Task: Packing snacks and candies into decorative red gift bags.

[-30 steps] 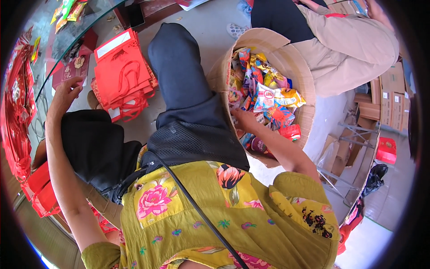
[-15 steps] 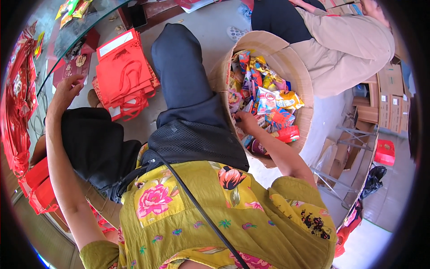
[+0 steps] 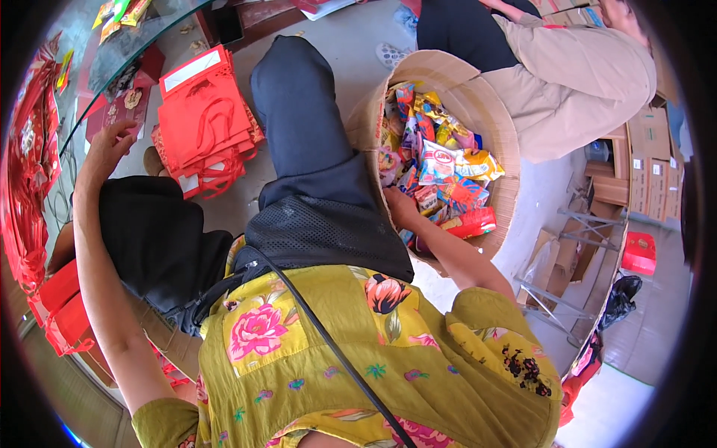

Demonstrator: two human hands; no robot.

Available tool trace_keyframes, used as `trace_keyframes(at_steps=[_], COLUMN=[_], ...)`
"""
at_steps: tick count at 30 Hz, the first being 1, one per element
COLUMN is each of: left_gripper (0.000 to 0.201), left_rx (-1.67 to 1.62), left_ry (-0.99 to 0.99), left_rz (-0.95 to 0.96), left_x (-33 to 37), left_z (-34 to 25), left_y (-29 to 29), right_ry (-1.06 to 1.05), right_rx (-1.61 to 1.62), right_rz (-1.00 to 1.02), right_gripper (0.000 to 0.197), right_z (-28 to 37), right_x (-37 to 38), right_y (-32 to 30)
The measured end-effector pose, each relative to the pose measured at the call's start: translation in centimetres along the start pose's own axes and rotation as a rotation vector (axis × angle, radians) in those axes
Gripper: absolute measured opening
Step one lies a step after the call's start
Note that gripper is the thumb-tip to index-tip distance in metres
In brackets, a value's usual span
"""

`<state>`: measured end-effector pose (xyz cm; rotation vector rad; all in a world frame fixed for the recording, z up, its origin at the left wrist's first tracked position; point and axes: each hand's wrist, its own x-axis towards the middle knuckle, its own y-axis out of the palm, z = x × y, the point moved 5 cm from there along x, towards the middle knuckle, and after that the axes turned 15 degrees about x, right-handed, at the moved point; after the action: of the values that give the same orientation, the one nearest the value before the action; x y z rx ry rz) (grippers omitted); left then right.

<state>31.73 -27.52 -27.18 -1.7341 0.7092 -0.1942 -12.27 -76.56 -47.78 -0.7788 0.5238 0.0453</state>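
My right hand (image 3: pixel 404 210) reaches inside a round-looking cardboard box (image 3: pixel 499 119), at the near left of a heap of wrapped snacks (image 3: pixel 448 139). Its fingertips are hidden against the wrappers and the box wall, so any hold is unclear. A white packet with a red emblem (image 3: pixel 438 163) lies on the heap, and a long red packet (image 3: pixel 470 222) sits to the right of my wrist. My left hand (image 3: pixel 110 151) hangs loosely past my left knee with its fingers apart and nothing in it. Nearest to it is a stack of red paper bags (image 3: pixel 203 123) on the floor.
Beyond the box sits another person in beige trousers (image 3: pixel 571 82). A glass tabletop (image 3: pixel 119 63) spans the upper left, with red bags (image 3: pixel 30 172) beside it. Cartons (image 3: pixel 657 168), a metal-legged table (image 3: pixel 560 306) and a black plastic bag (image 3: pixel 621 300) are at the right.
My right hand has shifted slightly left and down along the box wall, and some snacks around it have moved. My left hand has barely moved.
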Motion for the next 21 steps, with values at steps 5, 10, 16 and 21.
trace_keyframes(at_steps=[5,10,16,21], left_gripper=[0.032,0.032,0.032,0.03], left_rx=[-0.024,-0.093,-0.103,-0.048], left_ry=[-0.003,-0.008,0.0,0.01], left_rz=[-0.008,0.004,0.011,-0.044], left_x=[-0.2,-0.2,-0.1,-0.2], left_z=[0.1,0.1,-0.5,-1.1], left_y=[0.1,0.2,0.0,-0.3], right_ry=[-0.088,0.002,0.095,0.101], right_rx=[0.062,0.148,0.257,0.342], right_rz=[-0.098,-0.189,-0.386,-0.556], right_gripper=[0.042,0.038,0.045,0.044], right_z=[0.9,3.5,6.7,8.0], right_x=[0.0,-0.4,0.4,0.8], right_y=[-1.0,-4.8,-13.9,-21.1])
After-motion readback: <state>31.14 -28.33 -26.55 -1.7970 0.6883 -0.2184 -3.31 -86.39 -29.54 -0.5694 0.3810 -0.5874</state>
